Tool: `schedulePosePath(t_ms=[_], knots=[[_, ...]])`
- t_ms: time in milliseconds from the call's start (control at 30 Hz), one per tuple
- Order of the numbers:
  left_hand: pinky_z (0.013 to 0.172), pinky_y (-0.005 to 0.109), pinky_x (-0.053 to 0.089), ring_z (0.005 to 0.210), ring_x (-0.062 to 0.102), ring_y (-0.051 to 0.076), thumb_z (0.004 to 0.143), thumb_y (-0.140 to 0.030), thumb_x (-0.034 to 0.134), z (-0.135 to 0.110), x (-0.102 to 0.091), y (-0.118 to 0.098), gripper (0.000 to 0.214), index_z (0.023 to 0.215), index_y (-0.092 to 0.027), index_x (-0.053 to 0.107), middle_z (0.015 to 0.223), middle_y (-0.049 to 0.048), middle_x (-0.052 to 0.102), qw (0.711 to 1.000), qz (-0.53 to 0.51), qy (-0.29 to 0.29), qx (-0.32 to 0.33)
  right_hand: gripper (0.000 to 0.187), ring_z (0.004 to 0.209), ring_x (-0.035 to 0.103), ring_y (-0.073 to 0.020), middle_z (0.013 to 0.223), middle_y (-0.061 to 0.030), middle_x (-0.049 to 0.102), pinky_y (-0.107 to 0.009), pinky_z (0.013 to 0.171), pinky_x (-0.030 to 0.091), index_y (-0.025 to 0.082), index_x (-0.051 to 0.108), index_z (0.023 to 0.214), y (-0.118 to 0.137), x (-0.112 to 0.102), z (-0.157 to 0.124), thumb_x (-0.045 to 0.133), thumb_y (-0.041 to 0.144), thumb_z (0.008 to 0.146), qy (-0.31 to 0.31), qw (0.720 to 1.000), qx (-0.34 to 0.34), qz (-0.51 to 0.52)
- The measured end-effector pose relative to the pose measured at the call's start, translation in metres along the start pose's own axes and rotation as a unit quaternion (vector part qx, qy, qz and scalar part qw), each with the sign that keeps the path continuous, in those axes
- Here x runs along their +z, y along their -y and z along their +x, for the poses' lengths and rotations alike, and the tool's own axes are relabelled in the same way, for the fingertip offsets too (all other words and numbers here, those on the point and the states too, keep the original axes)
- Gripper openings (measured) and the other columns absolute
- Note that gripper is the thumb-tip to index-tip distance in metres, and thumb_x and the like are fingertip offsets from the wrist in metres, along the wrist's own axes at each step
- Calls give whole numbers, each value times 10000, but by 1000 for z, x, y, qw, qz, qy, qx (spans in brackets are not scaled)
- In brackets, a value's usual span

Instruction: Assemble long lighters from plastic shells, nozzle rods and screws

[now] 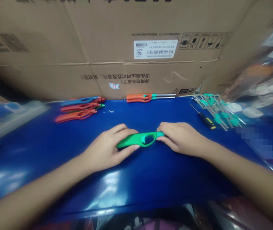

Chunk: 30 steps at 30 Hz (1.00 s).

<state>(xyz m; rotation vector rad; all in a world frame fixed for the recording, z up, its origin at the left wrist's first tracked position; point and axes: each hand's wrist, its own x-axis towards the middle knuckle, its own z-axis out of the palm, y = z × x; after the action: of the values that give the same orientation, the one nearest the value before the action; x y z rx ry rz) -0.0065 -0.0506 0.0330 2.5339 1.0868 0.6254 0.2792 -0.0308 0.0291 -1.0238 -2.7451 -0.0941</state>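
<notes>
A green plastic lighter handle (140, 139) lies across the middle of the blue table (151, 172), held at both ends. My left hand (107, 148) wraps its fingers round the handle's left end. My right hand (181, 137) is closed over the right end, where the teal tip disappears under the fingers. The handle's finger hole shows between the two hands.
A pile of orange, red and blue lighter handles (80, 108) lies at the back left. An assembled orange lighter with a metal tube (148, 96) rests against the big cardboard box (127, 48). A screwdriver (205, 118) and several teal-tipped metal tubes (216, 110) lie at the right.
</notes>
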Motion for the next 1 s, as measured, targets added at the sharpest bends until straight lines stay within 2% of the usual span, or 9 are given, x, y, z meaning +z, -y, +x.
schedulePosePath(t_ms=[100,200,333,467,600,700,833,1000], knots=[[744,255,476,815,631,153,924,-414,659,3,-3,6,281,1098,-195,689,957,29,678,999,-37,-14,-25,151,700,618,-177,880,-25,669,-284,588,363,196,573,972,-4,-6,-3,535,341,987,-33,999,36,23],[651,236,430,705,592,130,920,-414,660,4,-1,11,245,929,-174,705,812,2,665,996,-67,-8,-58,153,782,650,-170,952,-24,687,-273,649,417,209,587,1011,-6,-11,-4,588,352,958,-49,994,54,82],[589,214,390,634,528,109,915,-430,659,3,3,10,264,892,-171,703,724,-27,630,986,-130,14,-102,229,903,675,-188,1052,-36,707,-280,723,454,223,615,1122,1,-11,-3,586,394,972,-24,991,36,130],[553,203,365,604,469,98,923,-437,641,3,9,2,289,873,-158,702,686,-35,581,973,-184,51,-131,182,881,670,-188,1011,-40,716,-288,739,448,209,643,1092,9,-4,-1,522,316,1008,0,984,48,172],[574,211,369,627,485,103,939,-426,624,1,11,-2,300,865,-145,699,692,-25,588,978,-170,58,-106,158,821,650,-178,916,-21,710,-277,695,411,206,659,979,14,0,1,597,350,971,56,975,63,206],[553,210,351,595,463,94,945,-413,618,-1,10,-5,308,816,-142,684,653,-34,557,981,-156,60,-96,214,698,590,-156,789,-7,661,-265,612,339,193,606,842,16,1,2,608,370,962,96,974,66,195],[520,209,327,561,446,88,947,-408,616,-2,9,-6,308,798,-143,668,629,-42,535,984,-140,63,-92,262,615,521,-132,716,15,604,-262,567,261,195,520,783,19,1,3,577,365,975,100,976,70,183],[599,218,405,643,559,109,971,-424,597,1,12,-2,276,898,-168,672,723,-28,615,990,-107,65,-62,241,628,539,-136,710,20,620,-261,567,264,198,553,790,13,2,4,601,366,955,84,982,68,156]])
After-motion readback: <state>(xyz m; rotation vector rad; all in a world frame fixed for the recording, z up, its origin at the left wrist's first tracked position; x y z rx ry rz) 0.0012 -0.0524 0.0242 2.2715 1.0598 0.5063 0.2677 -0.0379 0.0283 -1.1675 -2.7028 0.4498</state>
